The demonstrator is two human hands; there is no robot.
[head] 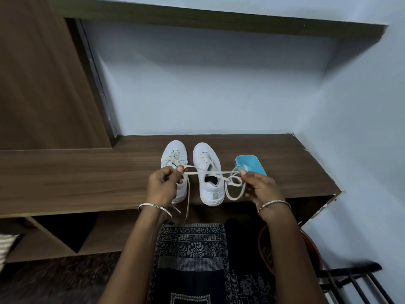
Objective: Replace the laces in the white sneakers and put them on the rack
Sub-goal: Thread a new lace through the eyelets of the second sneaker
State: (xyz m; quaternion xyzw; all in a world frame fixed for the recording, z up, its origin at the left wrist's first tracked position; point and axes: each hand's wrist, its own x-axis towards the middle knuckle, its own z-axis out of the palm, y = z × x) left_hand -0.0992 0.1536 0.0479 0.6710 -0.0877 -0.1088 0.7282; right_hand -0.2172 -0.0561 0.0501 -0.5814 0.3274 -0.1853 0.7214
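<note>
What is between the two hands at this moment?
In the head view, a white lace stretches from the left hand to the right hand, passing over the unlaced sneaker's opening.

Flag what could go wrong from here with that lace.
The lace is coiled in loose loops by the right hand; pulling it taut may knot it. Loose ends hang below the left hand past the counter edge and could snag. The sneakers sit with heels at that edge, so a bump might drop one.
</note>
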